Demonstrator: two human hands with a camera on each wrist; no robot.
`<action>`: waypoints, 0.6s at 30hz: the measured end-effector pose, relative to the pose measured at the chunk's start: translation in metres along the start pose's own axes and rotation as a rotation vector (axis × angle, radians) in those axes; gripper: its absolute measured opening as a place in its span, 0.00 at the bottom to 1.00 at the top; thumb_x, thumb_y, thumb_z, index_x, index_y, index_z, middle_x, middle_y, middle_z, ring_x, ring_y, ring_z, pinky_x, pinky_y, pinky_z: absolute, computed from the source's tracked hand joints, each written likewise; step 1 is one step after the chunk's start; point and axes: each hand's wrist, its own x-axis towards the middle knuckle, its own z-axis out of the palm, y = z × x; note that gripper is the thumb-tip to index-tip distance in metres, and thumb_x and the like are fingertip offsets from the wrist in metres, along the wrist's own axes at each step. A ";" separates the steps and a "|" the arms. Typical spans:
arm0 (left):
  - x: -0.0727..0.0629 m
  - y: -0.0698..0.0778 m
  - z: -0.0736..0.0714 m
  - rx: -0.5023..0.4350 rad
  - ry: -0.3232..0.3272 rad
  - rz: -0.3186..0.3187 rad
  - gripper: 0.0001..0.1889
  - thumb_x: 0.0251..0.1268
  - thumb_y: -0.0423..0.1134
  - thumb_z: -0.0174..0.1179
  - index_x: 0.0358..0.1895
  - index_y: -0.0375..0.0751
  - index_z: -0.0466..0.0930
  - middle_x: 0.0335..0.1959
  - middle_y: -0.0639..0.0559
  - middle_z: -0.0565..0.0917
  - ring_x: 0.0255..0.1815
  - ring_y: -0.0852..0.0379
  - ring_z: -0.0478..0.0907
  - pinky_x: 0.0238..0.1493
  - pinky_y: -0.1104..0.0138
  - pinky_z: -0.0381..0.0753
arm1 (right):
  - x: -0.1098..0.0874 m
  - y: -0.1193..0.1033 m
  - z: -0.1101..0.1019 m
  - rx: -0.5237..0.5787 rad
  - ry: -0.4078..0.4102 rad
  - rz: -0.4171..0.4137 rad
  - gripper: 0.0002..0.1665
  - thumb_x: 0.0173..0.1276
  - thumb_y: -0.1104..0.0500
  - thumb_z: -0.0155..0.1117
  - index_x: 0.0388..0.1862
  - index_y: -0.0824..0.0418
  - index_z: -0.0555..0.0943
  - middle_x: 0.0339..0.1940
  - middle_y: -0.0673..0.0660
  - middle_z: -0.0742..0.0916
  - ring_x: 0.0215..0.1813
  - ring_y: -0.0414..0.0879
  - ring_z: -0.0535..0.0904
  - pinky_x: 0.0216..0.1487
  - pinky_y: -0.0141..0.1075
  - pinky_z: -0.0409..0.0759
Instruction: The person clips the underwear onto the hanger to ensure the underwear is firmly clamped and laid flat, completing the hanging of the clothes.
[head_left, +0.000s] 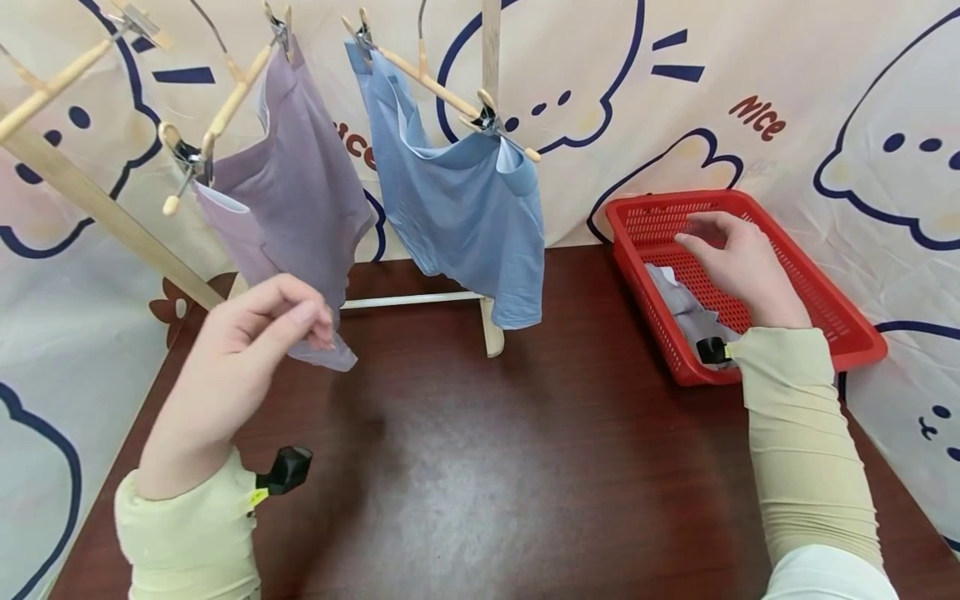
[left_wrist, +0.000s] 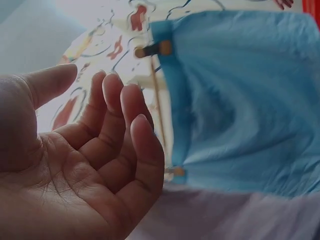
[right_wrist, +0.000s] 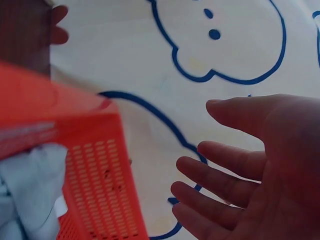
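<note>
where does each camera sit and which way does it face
Head: on the head, looking forward and down at the brown table; left hand, right hand and sleeves show.
Left wrist: on that wrist, facing blue shorts; left hand shows.
Right wrist: on that wrist, facing red basket and printed backdrop; right hand shows.
Shared: the red basket appears in head and right wrist views.

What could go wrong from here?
Possibly these:
1. The left hand is close to the hanging purple garment, so a careless move might tug it from its clips.
2. The grey cloth lies bunched in the red basket, so it could come up twisted.
3. The right hand is over the basket, so its sleeve might catch the rim when lifting.
</note>
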 end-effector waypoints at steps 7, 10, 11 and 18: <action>0.001 -0.018 0.027 0.061 -0.133 -0.074 0.06 0.77 0.26 0.52 0.40 0.32 0.79 0.30 0.43 0.82 0.33 0.53 0.81 0.39 0.67 0.80 | 0.003 0.020 0.001 -0.063 -0.088 -0.002 0.42 0.77 0.39 0.56 0.76 0.67 0.65 0.65 0.73 0.75 0.64 0.69 0.71 0.61 0.65 0.71; 0.003 -0.030 0.038 0.066 -0.185 -0.113 0.05 0.77 0.28 0.53 0.42 0.33 0.79 0.33 0.44 0.83 0.36 0.51 0.83 0.43 0.65 0.81 | 0.006 0.028 0.001 -0.111 -0.158 0.015 0.44 0.76 0.40 0.57 0.76 0.69 0.63 0.65 0.75 0.75 0.64 0.70 0.71 0.60 0.66 0.71; 0.003 -0.034 0.041 0.065 -0.200 -0.134 0.05 0.77 0.29 0.53 0.42 0.34 0.78 0.34 0.45 0.83 0.38 0.50 0.83 0.44 0.64 0.81 | 0.006 0.030 0.001 -0.121 -0.185 0.025 0.44 0.76 0.40 0.58 0.76 0.70 0.63 0.66 0.75 0.74 0.65 0.71 0.70 0.61 0.66 0.70; 0.005 -0.061 0.064 0.066 -0.249 -0.306 0.08 0.77 0.39 0.58 0.51 0.40 0.80 0.46 0.51 0.86 0.49 0.54 0.85 0.52 0.55 0.81 | 0.011 0.041 0.000 -0.193 -0.330 0.016 0.42 0.76 0.45 0.61 0.74 0.73 0.64 0.67 0.77 0.72 0.65 0.71 0.68 0.59 0.66 0.71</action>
